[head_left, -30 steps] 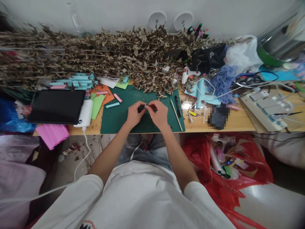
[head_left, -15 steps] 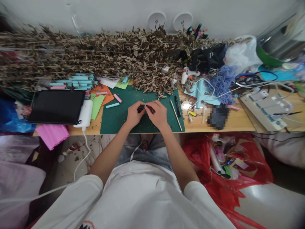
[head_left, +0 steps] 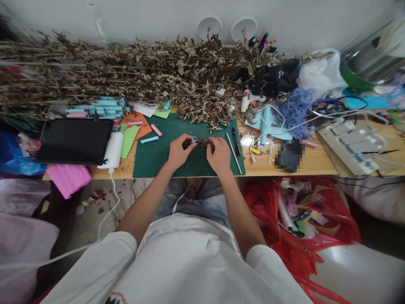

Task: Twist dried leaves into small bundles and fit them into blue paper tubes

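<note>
Both of my hands rest on the green cutting mat (head_left: 152,158) at the desk's front edge. My left hand (head_left: 179,151) is closed, pinching a small light-blue paper tube (head_left: 193,139) between thumb and fingers. My right hand (head_left: 219,153) is closed too, its fingertips on a small clump of dried brown leaves (head_left: 203,142) that lies on the mat just right of the tube. The tube and the clump are touching or nearly so; I cannot tell which.
A long heap of dried leafy branches (head_left: 126,74) fills the back of the desk. Left lie a black tablet (head_left: 74,140), a white power bank (head_left: 109,150), and blue paper rolls (head_left: 104,106). Right: wooden stick (head_left: 233,153), black pen (head_left: 236,141), glue gun (head_left: 249,99), power strip (head_left: 351,141). Red bag (head_left: 303,211) below.
My right hand has slid right, away from the left hand, exposing the dried-leaf clump between them. The left hand still pinches the blue tube in place.
</note>
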The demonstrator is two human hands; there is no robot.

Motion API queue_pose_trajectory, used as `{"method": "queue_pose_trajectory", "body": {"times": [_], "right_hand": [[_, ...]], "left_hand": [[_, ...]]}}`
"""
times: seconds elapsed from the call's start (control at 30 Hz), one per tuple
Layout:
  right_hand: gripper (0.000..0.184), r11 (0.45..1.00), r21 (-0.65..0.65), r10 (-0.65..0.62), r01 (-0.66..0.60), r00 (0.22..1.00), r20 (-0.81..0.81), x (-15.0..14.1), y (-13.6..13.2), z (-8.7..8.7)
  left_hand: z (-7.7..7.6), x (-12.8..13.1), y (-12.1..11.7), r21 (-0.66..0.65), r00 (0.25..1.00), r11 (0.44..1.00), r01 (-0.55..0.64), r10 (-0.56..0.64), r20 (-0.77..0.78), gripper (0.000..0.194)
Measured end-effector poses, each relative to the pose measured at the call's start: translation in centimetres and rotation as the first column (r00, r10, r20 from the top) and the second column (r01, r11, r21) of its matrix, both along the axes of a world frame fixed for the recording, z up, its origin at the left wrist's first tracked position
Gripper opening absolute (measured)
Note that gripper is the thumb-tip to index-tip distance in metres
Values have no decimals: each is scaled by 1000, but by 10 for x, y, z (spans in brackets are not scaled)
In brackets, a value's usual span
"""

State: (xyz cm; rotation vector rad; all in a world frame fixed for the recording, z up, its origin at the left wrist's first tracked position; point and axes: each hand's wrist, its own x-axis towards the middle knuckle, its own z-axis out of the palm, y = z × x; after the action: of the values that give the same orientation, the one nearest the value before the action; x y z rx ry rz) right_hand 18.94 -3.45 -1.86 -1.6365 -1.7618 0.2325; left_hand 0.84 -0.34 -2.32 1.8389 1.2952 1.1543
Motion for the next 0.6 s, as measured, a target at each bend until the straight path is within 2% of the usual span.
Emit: {"method": "queue_pose_trajectory", "body": {"times": [0.1, 0.3, 0.37, 0.5, 0.6], "right_hand": [[32, 998, -42, -43, 47, 995, 94, 0, -1, 1], [26, 989, -144, 64, -43, 987, 145, 1, 5, 0], [25, 994, -102, 58, -49, 995, 82, 1, 6, -2], [24, 995, 93, -8, 21, 991, -136, 1, 7, -3], [21, 987, 150, -10, 52, 964, -265, 0, 10, 2]], "left_hand": [[3, 0, 0, 5, 1000, 1000, -6, 6, -15, 11], [2, 1, 0, -5, 1000, 1000, 3, -3, 24, 10], [0, 0, 0, -2, 1000, 1000, 2, -2, 28, 11], [0, 0, 0, 0, 1000, 1000, 5, -5, 2, 10], [0, 0, 0, -7, 1000, 1000, 4, -4, 2, 10]]}}
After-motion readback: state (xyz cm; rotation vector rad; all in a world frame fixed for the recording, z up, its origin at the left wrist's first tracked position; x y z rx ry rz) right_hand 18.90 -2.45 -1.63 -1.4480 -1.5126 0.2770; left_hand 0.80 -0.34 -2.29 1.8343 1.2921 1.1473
